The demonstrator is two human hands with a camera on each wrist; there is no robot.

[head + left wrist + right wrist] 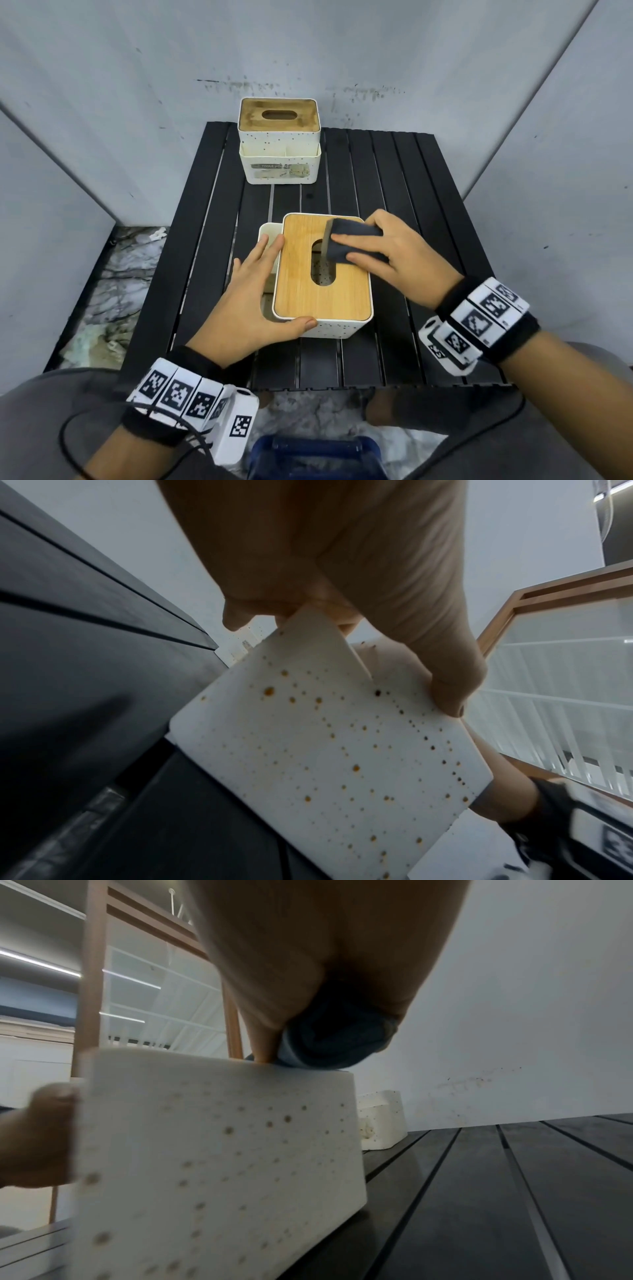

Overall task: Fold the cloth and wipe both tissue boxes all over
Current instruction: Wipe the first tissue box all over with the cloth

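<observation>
The near tissue box (322,274), white and speckled with a wooden lid, stands mid-table. My right hand (383,253) grips a folded dark grey cloth (346,233) and presses it on the lid's far right part, beside the slot. The right wrist view shows the bunched cloth (335,1042) on the box's top edge (219,1164). My left hand (260,291) steadies the box: straight fingers lie along its left edge and the thumb (452,691) presses its near face (325,750). A second tissue box (279,140) stands at the far end, untouched.
The black slatted table (411,192) has bare slats to the right of and behind the near box. Grey wall panels close in on three sides. Marbled floor (113,291) shows at the left, and a blue object (315,455) lies below the table's near edge.
</observation>
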